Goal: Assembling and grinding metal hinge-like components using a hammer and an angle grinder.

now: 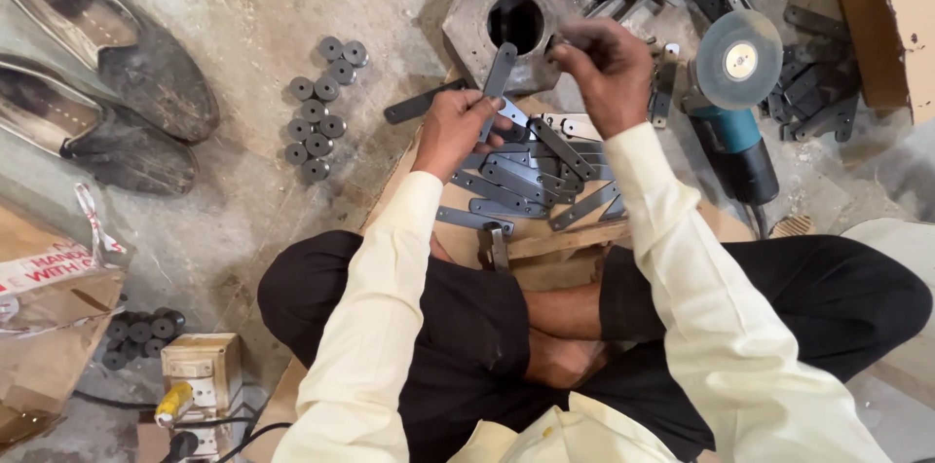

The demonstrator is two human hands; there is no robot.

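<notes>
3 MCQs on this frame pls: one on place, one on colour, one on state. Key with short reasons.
1. Where does the angle grinder lie?
A. On the floor by the person's right hand
B. Beside the two shoes
C. On the person's lap

2. What colour is the grinder's body?
A. Red
B. Teal blue
C. Yellow

3. What is the left hand doing?
A. Resting flat on the floor
B. Gripping the grinder
C. Holding a flat metal strip upright

Key:
1 A: the angle grinder lies on the floor just beyond the right hand, far from the shoes.
2 B: its body behind the grey disc is teal blue.
3 C: the left hand pinches a flat metal strip that stands up in front of the hexagonal metal block.
</notes>
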